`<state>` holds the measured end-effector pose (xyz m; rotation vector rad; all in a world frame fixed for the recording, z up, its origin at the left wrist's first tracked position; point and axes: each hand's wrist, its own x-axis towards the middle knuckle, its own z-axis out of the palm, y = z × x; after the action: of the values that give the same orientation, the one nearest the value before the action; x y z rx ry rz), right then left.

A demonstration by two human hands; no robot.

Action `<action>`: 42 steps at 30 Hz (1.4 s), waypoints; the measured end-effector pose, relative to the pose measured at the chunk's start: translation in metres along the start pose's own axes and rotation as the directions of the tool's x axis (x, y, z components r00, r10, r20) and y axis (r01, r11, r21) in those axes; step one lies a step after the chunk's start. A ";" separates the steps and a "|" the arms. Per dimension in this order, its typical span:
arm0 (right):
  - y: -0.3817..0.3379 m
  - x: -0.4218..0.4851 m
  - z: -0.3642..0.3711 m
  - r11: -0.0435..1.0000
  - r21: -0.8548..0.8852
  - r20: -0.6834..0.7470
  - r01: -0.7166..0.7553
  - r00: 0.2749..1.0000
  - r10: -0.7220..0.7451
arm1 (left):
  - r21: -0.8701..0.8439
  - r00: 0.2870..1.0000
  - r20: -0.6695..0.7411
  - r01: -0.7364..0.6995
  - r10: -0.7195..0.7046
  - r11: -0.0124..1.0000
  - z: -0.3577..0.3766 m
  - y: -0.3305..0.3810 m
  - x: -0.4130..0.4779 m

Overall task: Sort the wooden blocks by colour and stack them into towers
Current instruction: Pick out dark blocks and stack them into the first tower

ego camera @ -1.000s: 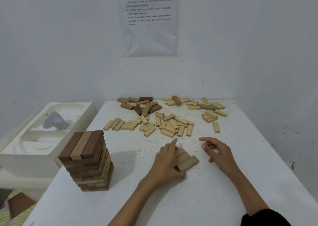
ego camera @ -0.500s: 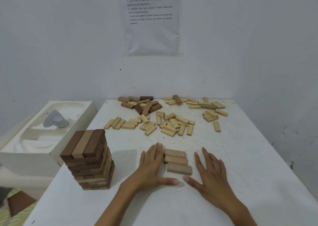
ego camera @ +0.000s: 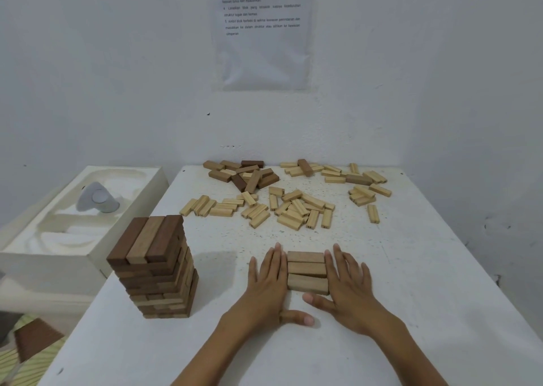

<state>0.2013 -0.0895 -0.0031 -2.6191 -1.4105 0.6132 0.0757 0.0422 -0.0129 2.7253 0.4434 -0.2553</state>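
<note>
Three mid-brown blocks (ego camera: 306,270) lie side by side in a flat row near the table's front middle. My left hand (ego camera: 266,285) lies flat with straight fingers pressed against the row's left ends. My right hand (ego camera: 348,285) lies flat against the right ends, its thumb under the nearest block. A tall tower of brown blocks (ego camera: 154,266) stands at the front left. Dark brown loose blocks (ego camera: 244,175) are heaped at the back, and pale blocks (ego camera: 291,207) are scattered across the middle and back right.
The white table (ego camera: 426,312) sits in a corner, with walls behind and to the right. A white moulded box (ego camera: 76,224) holding a grey device stands left of the table. A printed sheet (ego camera: 263,29) hangs on the back wall.
The three blocks went from a loose slanted cluster to a squared row. Both hands flattened and closed in on the row's ends, pushing the blocks into line.
</note>
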 end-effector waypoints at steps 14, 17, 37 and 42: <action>0.035 0.012 -0.018 0.930 0.285 -0.191 0.232 0.965 -0.183 | -0.282 0.967 -0.249 -0.126 0.054 0.951 -0.018 -0.031 0.014; 0.035 0.013 -0.018 0.928 0.285 -0.191 0.241 0.963 -0.191 | -0.287 0.962 -0.267 -0.133 0.054 0.948 -0.017 -0.032 0.016; 0.005 -0.020 0.009 0.999 0.024 -0.057 0.039 0.998 -0.037 | -0.011 0.991 -0.092 0.097 -0.097 0.995 0.006 0.016 -0.014; 0.008 -0.018 0.006 0.999 0.049 -0.102 0.023 0.995 -0.018 | -0.085 0.993 -0.087 0.074 -0.081 0.994 0.003 0.010 -0.013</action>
<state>0.1965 -0.1091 -0.0059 -2.5550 -1.3722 0.4992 0.0665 0.0291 -0.0091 2.6502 0.5730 -0.1309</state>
